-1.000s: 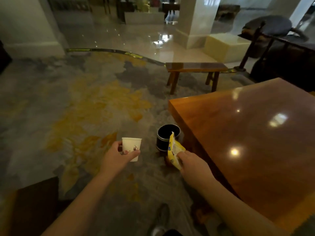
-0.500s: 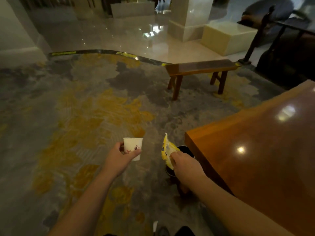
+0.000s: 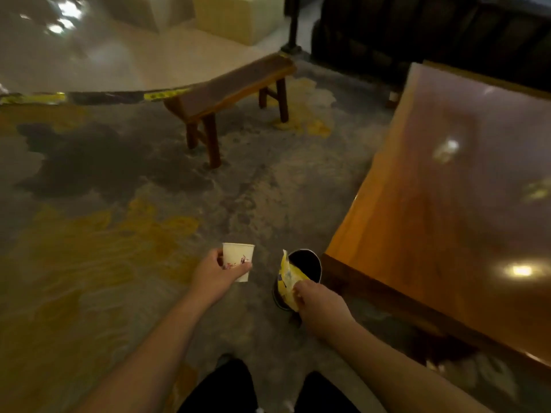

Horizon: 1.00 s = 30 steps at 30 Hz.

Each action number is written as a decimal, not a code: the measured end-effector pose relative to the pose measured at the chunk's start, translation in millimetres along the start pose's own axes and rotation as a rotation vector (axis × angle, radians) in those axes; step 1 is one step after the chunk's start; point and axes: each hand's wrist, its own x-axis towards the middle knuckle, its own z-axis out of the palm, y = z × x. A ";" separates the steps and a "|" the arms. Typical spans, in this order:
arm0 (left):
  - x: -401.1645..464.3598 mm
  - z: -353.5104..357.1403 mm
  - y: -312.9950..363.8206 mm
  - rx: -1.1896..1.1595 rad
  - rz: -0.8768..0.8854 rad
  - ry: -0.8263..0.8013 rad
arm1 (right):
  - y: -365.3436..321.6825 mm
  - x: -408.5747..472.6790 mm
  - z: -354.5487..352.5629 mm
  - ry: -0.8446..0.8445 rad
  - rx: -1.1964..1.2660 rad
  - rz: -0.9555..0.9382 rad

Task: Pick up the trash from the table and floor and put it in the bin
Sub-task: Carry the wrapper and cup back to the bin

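My left hand [image 3: 216, 274] grips a white paper cup [image 3: 238, 260] with a small red print, held upright to the left of the bin. A small dark round bin [image 3: 308, 263] stands on the carpet at the near corner of the wooden table [image 3: 447, 222]. My right hand [image 3: 317, 305] pinches a crumpled yellow wrapper [image 3: 287, 278], which stands up in front of the bin's left rim and hides part of it. The inside of the bin looks dark.
A low wooden bench [image 3: 232, 90] stands further off on the grey and yellow carpet. Dark furniture [image 3: 417, 31] lines the far right, a pale block [image 3: 238, 13] sits on the shiny floor beyond. My legs [image 3: 268, 389] show at the bottom.
The view has swung down and closer to the bin and table corner. Both hands keep their hold; the wrapper stays at the bin's rim.
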 end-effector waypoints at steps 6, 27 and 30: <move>76.6 27.2 -16.8 0.036 -0.085 -0.222 | -5.0 39.8 39.5 0.012 0.123 0.218; 299.9 332.3 -208.5 0.230 -0.253 -0.409 | 220.0 265.8 273.2 -0.001 0.454 0.574; 309.0 344.8 -216.3 0.252 -0.284 -0.387 | 232.5 280.0 280.3 -0.031 0.563 0.616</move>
